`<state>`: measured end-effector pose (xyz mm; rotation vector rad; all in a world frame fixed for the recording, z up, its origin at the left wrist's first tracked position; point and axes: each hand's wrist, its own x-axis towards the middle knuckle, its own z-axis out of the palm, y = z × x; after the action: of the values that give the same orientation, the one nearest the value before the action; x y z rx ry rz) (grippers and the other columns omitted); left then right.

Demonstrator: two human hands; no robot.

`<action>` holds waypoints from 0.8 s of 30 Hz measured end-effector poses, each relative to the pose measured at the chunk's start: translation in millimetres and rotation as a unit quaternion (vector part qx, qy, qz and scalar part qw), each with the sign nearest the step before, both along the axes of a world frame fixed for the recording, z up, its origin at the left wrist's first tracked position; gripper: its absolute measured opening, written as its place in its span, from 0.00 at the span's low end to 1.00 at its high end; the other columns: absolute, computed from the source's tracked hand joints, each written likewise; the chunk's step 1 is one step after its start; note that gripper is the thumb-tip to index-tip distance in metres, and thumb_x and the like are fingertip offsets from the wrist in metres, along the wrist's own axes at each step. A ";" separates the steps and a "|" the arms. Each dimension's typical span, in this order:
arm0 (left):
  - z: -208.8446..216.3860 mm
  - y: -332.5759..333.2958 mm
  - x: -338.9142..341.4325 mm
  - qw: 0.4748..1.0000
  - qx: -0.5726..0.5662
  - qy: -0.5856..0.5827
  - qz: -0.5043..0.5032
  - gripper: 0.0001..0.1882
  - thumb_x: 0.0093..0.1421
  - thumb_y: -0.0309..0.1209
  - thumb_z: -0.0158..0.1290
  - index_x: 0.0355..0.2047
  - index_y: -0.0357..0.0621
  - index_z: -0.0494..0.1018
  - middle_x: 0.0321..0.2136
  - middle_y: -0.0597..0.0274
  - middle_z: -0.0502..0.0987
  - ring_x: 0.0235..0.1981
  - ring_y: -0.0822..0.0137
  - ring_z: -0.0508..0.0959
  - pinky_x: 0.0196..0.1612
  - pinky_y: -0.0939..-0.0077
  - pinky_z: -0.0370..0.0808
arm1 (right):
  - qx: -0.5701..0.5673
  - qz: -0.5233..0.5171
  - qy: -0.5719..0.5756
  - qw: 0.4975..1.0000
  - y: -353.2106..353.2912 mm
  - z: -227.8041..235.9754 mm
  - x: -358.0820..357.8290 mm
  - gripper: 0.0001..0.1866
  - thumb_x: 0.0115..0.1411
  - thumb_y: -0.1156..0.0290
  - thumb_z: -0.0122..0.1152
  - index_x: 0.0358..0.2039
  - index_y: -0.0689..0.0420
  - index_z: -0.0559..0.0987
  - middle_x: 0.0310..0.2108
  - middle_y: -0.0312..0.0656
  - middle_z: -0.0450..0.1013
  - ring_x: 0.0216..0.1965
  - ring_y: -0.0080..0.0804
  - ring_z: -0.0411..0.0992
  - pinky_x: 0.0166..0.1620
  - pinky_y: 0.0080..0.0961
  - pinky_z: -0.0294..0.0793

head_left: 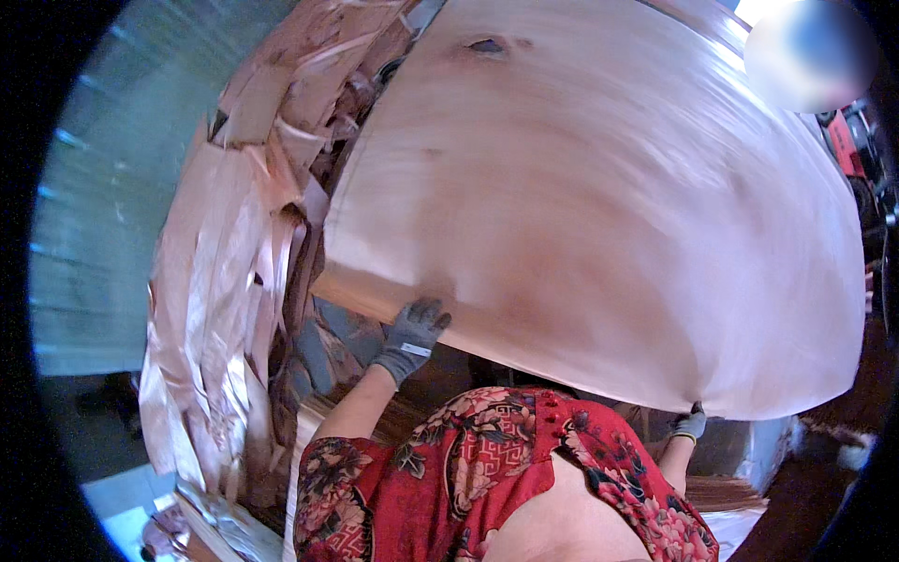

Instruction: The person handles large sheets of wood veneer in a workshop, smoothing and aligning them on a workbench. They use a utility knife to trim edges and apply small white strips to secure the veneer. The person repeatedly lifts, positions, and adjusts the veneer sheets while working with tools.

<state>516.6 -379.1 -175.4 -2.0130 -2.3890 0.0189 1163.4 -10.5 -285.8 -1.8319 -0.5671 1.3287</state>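
A broad, pale wood veneer sheet (pixel 552 197) spreads in front of me, blurred in places, with a small dark hole near its far left part. My left hand (pixel 417 332), in a grey glove, is closed on its near edge, left of my body; the thumb is hidden. Farther right, my right hand (pixel 691 421), also gloved, pinches the same edge, and the sheet puckers there. Most of that hand's fingers are hidden under the sheet. A straight, light brown edge (pixel 351 295) shows along the sheet's near left corner.
Torn, curled veneer scraps (pixel 225 309) are heaped along the left. Below the sheet, near my left forearm, lie stacked thin sheets (pixel 403 421); another stack (pixel 721 492) is at lower right. Red machinery (pixel 847 145) stands at the far right. A blurred round patch covers the upper right corner.
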 end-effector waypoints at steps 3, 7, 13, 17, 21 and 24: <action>-27.5 -18.2 39.3 0.997 0.052 -0.042 0.047 0.18 0.51 0.34 0.42 0.43 0.55 0.70 0.51 0.55 0.66 0.51 0.54 0.65 0.53 0.53 0.59 | -0.072 -0.022 -0.070 0.995 -2.4 26.6 5.6 0.16 0.53 0.58 0.54 0.34 0.57 0.75 0.30 0.43 0.73 0.27 0.39 0.69 0.27 0.36 0.68; -76.8 -21.0 58.7 0.988 0.082 -0.101 0.085 0.17 0.52 0.34 0.41 0.43 0.55 0.70 0.54 0.58 0.63 0.55 0.53 0.62 0.53 0.53 0.57 | -0.023 -0.093 -0.089 0.991 -10.0 52.2 18.7 0.10 0.50 0.60 0.56 0.21 0.52 0.70 0.23 0.40 0.67 0.15 0.35 0.61 0.19 0.35 0.60; -102.8 17.7 56.0 0.977 -0.087 -0.115 0.158 0.18 0.59 0.38 0.34 0.47 0.55 0.66 0.58 0.59 0.57 0.58 0.52 0.56 0.54 0.49 0.52 | 0.056 -0.027 -0.178 0.982 -0.7 114.4 -57.2 0.11 0.53 0.62 0.53 0.34 0.54 0.71 0.33 0.42 0.69 0.14 0.26 0.59 0.16 0.26 0.57; -138.4 28.7 47.3 0.926 -0.308 -0.156 0.153 0.19 0.61 0.41 0.32 0.49 0.54 0.64 0.54 0.61 0.61 0.54 0.53 0.60 0.51 0.57 0.59 | 0.139 0.109 -0.161 0.971 33.8 154.5 -181.1 0.15 0.54 0.64 0.50 0.42 0.56 0.71 0.40 0.43 0.71 0.13 0.20 0.57 0.15 0.19 0.54; -116.3 4.8 58.3 0.901 -0.162 -0.243 0.322 0.17 0.59 0.41 0.36 0.44 0.53 0.69 0.41 0.59 0.72 0.40 0.57 0.72 0.44 0.65 0.69 | 0.176 0.297 -0.082 0.935 20.1 203.0 -370.1 0.19 0.56 0.60 0.47 0.45 0.56 0.71 0.43 0.44 0.72 0.10 0.16 0.53 0.08 0.14 0.49; -77.8 -39.4 58.1 0.902 -0.198 -0.240 0.298 0.15 0.58 0.40 0.39 0.39 0.51 0.72 0.34 0.57 0.75 0.35 0.58 0.74 0.41 0.69 0.71 | 0.148 0.390 0.021 0.908 28.0 195.9 -477.4 0.17 0.57 0.62 0.48 0.45 0.55 0.72 0.42 0.44 0.72 0.10 0.15 0.53 0.10 0.13 0.51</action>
<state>574.7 -418.4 -253.2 -1.4086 -3.4888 0.0189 686.0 17.5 -89.9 -1.3491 -1.4966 1.6524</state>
